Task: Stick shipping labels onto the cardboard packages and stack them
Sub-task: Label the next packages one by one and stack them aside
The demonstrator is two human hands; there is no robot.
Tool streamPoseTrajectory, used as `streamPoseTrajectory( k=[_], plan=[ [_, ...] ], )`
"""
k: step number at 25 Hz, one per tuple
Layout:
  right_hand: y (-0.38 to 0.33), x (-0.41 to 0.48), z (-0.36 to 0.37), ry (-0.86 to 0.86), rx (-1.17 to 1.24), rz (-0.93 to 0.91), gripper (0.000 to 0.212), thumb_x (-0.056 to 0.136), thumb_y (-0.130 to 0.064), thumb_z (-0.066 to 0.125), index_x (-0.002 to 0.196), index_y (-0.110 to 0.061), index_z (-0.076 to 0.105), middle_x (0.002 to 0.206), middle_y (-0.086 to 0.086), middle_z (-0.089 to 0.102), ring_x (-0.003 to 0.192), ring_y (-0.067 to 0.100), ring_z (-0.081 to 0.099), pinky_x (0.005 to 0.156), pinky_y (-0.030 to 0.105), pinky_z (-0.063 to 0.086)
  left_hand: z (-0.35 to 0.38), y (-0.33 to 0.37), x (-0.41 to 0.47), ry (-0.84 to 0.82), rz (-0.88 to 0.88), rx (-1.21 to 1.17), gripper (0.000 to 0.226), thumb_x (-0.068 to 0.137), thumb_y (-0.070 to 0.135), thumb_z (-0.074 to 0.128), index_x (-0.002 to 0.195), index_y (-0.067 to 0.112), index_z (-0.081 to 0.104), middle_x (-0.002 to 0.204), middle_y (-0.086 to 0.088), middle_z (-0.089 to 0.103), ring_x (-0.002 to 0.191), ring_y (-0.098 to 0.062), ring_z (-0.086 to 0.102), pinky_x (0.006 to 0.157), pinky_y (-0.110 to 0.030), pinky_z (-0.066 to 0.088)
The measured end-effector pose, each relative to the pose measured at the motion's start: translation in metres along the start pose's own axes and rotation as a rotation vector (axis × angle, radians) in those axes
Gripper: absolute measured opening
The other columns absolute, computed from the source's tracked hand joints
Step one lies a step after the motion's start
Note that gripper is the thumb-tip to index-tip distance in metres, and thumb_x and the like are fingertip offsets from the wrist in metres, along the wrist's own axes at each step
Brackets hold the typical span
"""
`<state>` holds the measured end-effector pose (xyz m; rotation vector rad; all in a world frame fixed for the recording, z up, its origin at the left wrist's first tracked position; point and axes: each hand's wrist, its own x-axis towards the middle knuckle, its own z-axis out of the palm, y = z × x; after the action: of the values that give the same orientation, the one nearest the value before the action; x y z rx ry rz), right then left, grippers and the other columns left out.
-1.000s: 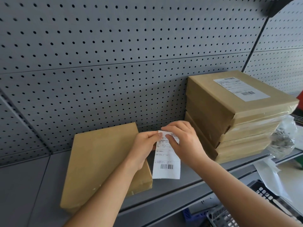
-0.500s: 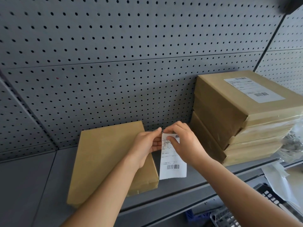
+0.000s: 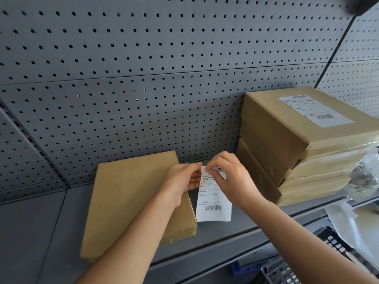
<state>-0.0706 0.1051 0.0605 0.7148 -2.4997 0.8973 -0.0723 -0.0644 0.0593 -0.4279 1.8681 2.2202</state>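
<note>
A white shipping label (image 3: 213, 203) with barcodes hangs down above the grey shelf (image 3: 229, 226). My left hand (image 3: 180, 181) pinches its top left corner and my right hand (image 3: 231, 179) pinches its top edge, fingertips close together. Just left of the label lies a flat brown cardboard package (image 3: 131, 197) with a bare top, partly under my left forearm. On the right stands a stack of several brown packages (image 3: 291, 156); the top one carries a white label (image 3: 315, 110).
A grey pegboard wall (image 3: 143, 78) backs the shelf. Crumpled clear plastic (image 3: 365, 177) hangs by the stack's right side. Below the shelf edge at the lower right are a black basket (image 3: 332, 240), a wire basket (image 3: 281, 271) and loose paper (image 3: 344, 218).
The view has shifted a little, so the package and stack sit further right. Both hands stay at the label's top, fingers working at its corner.
</note>
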Motion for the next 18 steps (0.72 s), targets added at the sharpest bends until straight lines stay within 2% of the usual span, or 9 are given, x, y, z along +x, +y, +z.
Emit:
streamPoseTrajectory(
  k=[6, 9, 13, 16, 18],
  plan=[
    [0.001, -0.007, -0.007, 0.061, 0.009, 0.010, 0.016, 0.091, -0.001, 0.065, 0.094, -0.016, 0.063, 0.105, -0.007, 0.067, 0.102, 0.015, 0.057, 0.076, 0.038, 0.056, -0.002, -0.002, 0.004, 0.132, -0.003, 0.012, 0.020, 0.101, 0.018, 0.062, 0.101, 0.002, 0.074, 0.085, -0.013, 0.080, 0.074, -0.023, 0.077, 0.066, -0.032, 0.063],
    [0.002, -0.012, -0.012, 0.079, 0.060, 0.033, 0.010, 0.095, -0.002, 0.061, 0.098, -0.012, 0.062, 0.108, -0.004, 0.068, 0.096, 0.016, 0.063, 0.071, 0.038, 0.057, 0.000, -0.001, 0.001, 0.156, 0.016, 0.065, 0.021, 0.103, 0.021, 0.058, 0.101, 0.004, 0.070, 0.089, -0.013, 0.080, 0.072, -0.022, 0.077, 0.060, -0.027, 0.062],
    [0.004, -0.014, -0.014, 0.064, 0.095, 0.071, 0.010, 0.098, -0.005, 0.055, 0.101, -0.013, 0.060, 0.109, -0.004, 0.066, 0.088, 0.017, 0.067, 0.070, 0.039, 0.058, 0.011, 0.005, -0.007, 0.145, 0.071, 0.094, 0.008, 0.102, 0.019, 0.061, 0.103, 0.011, 0.061, 0.086, -0.012, 0.075, 0.065, -0.018, 0.071, 0.055, -0.025, 0.059],
    [0.003, -0.012, -0.016, 0.064, 0.081, 0.098, 0.010, 0.099, -0.008, 0.055, 0.103, -0.016, 0.059, 0.103, -0.004, 0.066, 0.088, 0.016, 0.066, 0.069, 0.039, 0.057, 0.015, 0.005, -0.013, 0.044, 0.105, 0.108, 0.018, 0.100, 0.033, 0.063, 0.117, 0.027, 0.062, 0.096, -0.007, 0.076, 0.076, -0.018, 0.073, 0.069, -0.032, 0.062],
    [0.002, -0.012, -0.018, 0.075, 0.075, 0.089, 0.007, 0.100, -0.010, 0.055, 0.102, -0.015, 0.059, 0.099, -0.002, 0.066, 0.087, 0.018, 0.065, 0.068, 0.040, 0.056, 0.015, 0.004, -0.016, -0.056, 0.140, 0.069, 0.019, 0.100, 0.040, 0.060, 0.118, 0.038, 0.066, 0.097, -0.004, 0.078, 0.082, -0.017, 0.074, 0.077, -0.037, 0.061]
  ],
)
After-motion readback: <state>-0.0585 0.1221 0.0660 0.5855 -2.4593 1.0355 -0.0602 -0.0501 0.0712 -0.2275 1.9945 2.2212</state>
